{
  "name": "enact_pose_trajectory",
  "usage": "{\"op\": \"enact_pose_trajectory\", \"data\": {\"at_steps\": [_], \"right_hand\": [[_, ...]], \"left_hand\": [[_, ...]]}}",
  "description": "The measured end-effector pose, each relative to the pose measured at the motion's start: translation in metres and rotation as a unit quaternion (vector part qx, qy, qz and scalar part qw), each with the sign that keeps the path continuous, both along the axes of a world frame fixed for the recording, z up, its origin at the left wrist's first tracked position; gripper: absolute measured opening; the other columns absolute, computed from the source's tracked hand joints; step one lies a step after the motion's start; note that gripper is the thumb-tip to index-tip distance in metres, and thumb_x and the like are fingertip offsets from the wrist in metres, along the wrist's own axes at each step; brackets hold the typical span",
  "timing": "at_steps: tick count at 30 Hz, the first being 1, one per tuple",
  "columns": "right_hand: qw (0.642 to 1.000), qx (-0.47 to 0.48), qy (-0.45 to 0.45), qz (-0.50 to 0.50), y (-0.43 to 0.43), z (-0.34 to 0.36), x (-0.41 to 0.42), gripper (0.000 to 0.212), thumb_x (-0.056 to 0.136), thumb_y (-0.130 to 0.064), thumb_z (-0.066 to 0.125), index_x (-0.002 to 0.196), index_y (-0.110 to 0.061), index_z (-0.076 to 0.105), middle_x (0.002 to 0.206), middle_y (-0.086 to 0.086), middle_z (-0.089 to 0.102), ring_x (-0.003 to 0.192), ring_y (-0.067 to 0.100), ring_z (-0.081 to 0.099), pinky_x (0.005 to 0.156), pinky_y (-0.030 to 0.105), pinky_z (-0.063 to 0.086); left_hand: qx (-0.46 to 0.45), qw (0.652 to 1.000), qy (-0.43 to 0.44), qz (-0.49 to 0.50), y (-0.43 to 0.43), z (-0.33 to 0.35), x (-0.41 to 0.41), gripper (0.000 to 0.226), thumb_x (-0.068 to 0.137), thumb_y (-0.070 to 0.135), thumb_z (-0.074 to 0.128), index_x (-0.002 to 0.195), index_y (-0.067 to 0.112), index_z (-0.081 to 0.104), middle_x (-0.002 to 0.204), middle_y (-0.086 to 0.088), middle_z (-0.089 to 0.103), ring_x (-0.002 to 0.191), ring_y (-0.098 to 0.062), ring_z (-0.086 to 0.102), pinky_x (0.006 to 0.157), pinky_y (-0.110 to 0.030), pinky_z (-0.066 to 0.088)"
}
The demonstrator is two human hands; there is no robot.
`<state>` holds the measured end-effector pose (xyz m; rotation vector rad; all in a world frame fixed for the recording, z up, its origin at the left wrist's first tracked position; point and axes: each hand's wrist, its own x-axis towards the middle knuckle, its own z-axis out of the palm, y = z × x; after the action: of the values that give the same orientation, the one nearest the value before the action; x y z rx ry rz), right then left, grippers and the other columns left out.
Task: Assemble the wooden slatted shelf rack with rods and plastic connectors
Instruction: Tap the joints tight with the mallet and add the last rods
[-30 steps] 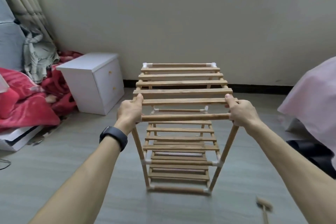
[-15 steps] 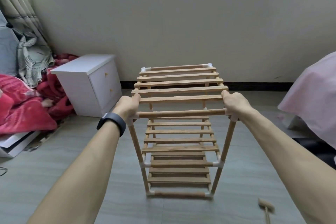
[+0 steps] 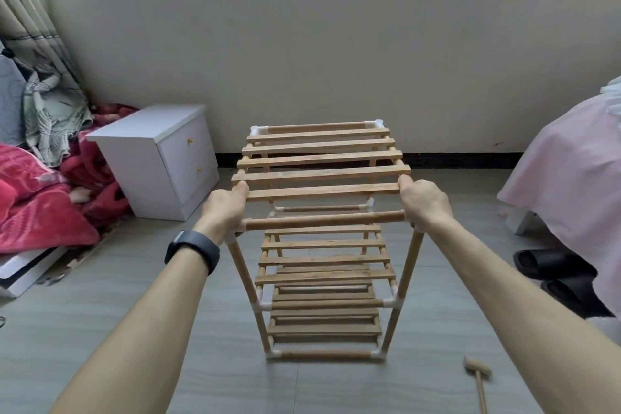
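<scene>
The rack (image 3: 322, 175) stands upright on the floor, its slatted tiers, rods and white connectors (image 3: 389, 302) fitted, left hand (image 3: 225, 208) and right hand (image 3: 425, 203) each grasping a near top corner, so assembly appears complete bar a final check; the mallet (image 3: 477, 371) lies near its near right foot

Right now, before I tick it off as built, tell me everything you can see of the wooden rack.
The rack is light-brown wood: three tiers of flat slats carried on round rods, joined at the corners by white plastic connectors. It stands upright, its bottom rail seemingly on the grey floor, a little short of the wall, with the white cabinet to its left. The left hand and right hand grip its near top corners, thumbs lying along the side rails.
</scene>
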<state>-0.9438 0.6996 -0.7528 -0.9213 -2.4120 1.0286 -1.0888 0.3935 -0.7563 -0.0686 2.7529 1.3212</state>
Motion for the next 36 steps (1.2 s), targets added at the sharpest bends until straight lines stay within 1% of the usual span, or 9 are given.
{"op": "enact_pose_trajectory", "data": {"at_steps": [5,16,19,22,27,29,32,34,36], "right_hand": [[0.998,0.016,0.056,0.004,-0.007,-0.011,0.028,0.055,0.102,-0.054,0.031,0.081,-0.014,0.062,0.082,0.008,0.066,0.079,0.026,0.061,0.064,0.036,0.045],[0.993,0.013,0.120,0.019,-0.031,-0.023,0.085,0.052,0.103,-0.057,0.036,0.080,-0.017,0.059,0.071,0.002,0.062,0.069,0.020,0.060,0.059,0.030,0.041],[0.997,-0.008,0.079,0.000,-0.034,-0.016,0.070,0.057,0.104,-0.058,0.029,0.089,-0.014,0.061,0.081,0.004,0.062,0.083,0.026,0.060,0.073,0.039,0.047],[0.997,-0.032,0.057,-0.035,-0.044,-0.014,0.053,0.064,0.103,-0.059,0.024,0.100,-0.010,0.065,0.092,0.007,0.066,0.092,0.028,0.060,0.088,0.046,0.051],[0.979,-0.190,0.052,-0.046,-0.075,-0.001,0.033,0.060,0.106,-0.055,0.022,0.132,-0.013,0.055,0.096,0.006,0.068,0.099,0.026,0.062,0.090,0.041,0.046],[0.951,-0.307,0.042,0.024,-0.093,0.004,0.028,0.058,0.107,-0.051,0.024,0.140,-0.009,0.046,0.099,0.005,0.062,0.094,0.024,0.063,0.084,0.038,0.046],[0.870,-0.462,-0.020,0.172,-0.123,0.006,0.025,0.042,0.106,-0.043,0.039,0.107,-0.007,0.061,0.096,0.014,0.071,0.098,0.032,0.071,0.083,0.042,0.059],[0.838,-0.470,-0.073,0.266,-0.131,0.003,0.026,0.042,0.099,-0.046,0.055,0.089,-0.009,0.071,0.106,0.014,0.074,0.106,0.032,0.070,0.087,0.046,0.060],[0.814,-0.463,-0.095,0.336,-0.124,-0.007,0.030,0.047,0.091,-0.053,0.067,0.102,-0.009,0.077,0.120,0.011,0.073,0.111,0.028,0.069,0.087,0.040,0.061]], "left_hand": [[0.017,0.998,0.066,-0.001,-0.007,-0.008,0.031,0.051,0.099,0.057,0.039,0.081,0.015,0.062,0.084,-0.012,0.064,0.081,-0.031,0.059,0.071,-0.040,0.048],[0.060,0.991,0.120,0.023,-0.033,-0.023,0.087,0.053,0.096,0.064,0.044,0.073,0.019,0.060,0.062,0.005,0.060,0.046,0.001,0.061,0.050,-0.027,0.039],[0.032,0.992,0.115,0.040,-0.026,-0.010,0.074,0.056,0.096,0.068,0.042,0.096,0.018,0.068,0.089,0.000,0.070,0.080,-0.019,0.070,0.070,-0.035,0.054],[0.022,0.972,0.204,0.119,-0.023,-0.002,0.056,0.061,0.095,0.064,0.048,0.135,0.018,0.050,0.131,-0.009,0.053,0.116,-0.030,0.055,0.088,-0.035,0.045],[0.045,0.937,0.287,0.193,-0.011,-0.009,0.069,0.059,0.095,0.048,0.055,0.139,0.014,0.036,0.147,-0.018,0.033,0.130,-0.034,0.037,0.101,-0.048,0.039],[0.056,0.951,0.285,0.107,-0.002,-0.015,0.084,0.055,0.096,0.048,0.056,0.138,0.017,0.037,0.150,-0.015,0.029,0.132,-0.029,0.035,0.106,-0.047,0.038],[0.078,0.967,0.241,0.013,0.008,-0.012,0.103,0.053,0.096,0.055,0.054,0.136,0.023,0.043,0.153,-0.009,0.024,0.137,-0.028,0.033,0.112,-0.042,0.033],[0.057,0.976,0.209,-0.004,0.006,-0.009,0.113,0.059,0.090,0.065,0.050,0.134,0.026,0.049,0.156,-0.007,0.026,0.143,-0.029,0.026,0.114,-0.045,0.027],[0.028,0.982,0.185,-0.006,-0.007,-0.004,0.117,0.065,0.081,0.070,0.048,0.132,0.029,0.053,0.156,-0.006,0.029,0.145,-0.028,0.025,0.118,-0.051,0.027]]}}
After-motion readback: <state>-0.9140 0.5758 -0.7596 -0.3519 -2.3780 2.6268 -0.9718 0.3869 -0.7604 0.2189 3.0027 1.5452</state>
